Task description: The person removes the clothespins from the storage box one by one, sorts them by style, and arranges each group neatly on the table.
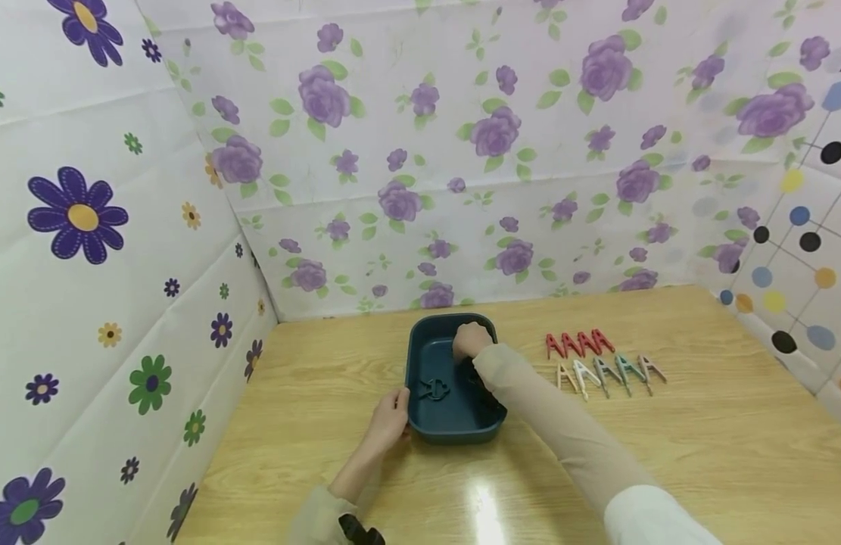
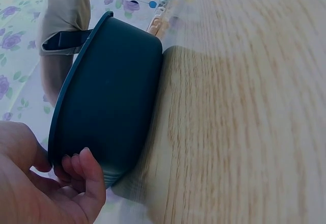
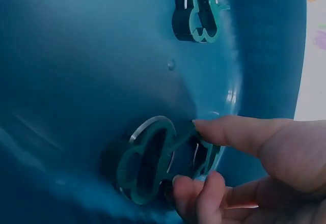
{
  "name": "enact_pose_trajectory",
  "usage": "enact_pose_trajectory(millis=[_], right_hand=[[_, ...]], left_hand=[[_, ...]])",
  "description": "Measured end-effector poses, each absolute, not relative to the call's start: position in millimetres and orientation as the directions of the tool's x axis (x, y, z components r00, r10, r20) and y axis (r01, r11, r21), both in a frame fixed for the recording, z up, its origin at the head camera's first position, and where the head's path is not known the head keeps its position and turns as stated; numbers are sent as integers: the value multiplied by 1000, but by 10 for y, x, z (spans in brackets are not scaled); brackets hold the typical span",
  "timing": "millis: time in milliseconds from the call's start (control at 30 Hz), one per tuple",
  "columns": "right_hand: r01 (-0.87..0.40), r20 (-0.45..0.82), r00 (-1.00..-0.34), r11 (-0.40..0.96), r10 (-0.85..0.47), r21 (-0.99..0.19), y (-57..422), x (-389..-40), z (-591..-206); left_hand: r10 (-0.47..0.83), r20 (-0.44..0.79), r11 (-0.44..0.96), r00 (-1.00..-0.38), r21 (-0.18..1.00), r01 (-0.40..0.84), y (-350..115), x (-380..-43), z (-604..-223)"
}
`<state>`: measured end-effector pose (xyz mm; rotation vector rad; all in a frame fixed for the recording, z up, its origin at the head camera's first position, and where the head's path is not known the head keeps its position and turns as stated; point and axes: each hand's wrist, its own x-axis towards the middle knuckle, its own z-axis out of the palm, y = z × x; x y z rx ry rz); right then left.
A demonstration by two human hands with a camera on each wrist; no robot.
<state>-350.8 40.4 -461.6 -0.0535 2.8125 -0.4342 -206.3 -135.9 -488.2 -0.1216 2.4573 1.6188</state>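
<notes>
A dark blue-green plastic basin [image 1: 454, 437] stands on the table. My left hand [image 1: 390, 418] grips its left rim; in the left wrist view the thumb is at the rim and the fingers curl against the outer wall [image 2: 107, 91]. My right hand [image 1: 471, 341] reaches down into the far right part of the basin. In the right wrist view, thumb and fingers pinch a dark green plastic clip [image 3: 125, 165] at its handle end, low against the basin floor. Another green clip [image 3: 195, 18] lies apart from it. The head view shows one green clip [image 1: 434, 390] at the basin's left side.
Right of the basin, several red clothespins [image 1: 580, 344] stand in a row, with a row of pastel clothespins [image 1: 611, 373] in front. Flowered cloth [image 1: 406, 151] hangs behind the wooden table [image 1: 325, 363], and more patterned cloth covers the left and right sides.
</notes>
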Motion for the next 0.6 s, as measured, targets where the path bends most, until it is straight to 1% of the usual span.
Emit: enact_pose_trajectory(millis=[133,400,600], right_hand=[[8,-288,-955,959,-76,-283,423,-3513,-4608],[-18,-282,-951,934,-126,-356,434,-3422,-4420],[-61,-288,-944,944,-160,-326,417,-3362,-4281]], left_hand=[[41,-198,399,-979,902,-165,-1346,-2055,-4865],[38,-198,402,-980,900,-166,-1344,-2059,-4867],[37,-189,400,-981,903,-159,-1339,-2062,-4882]])
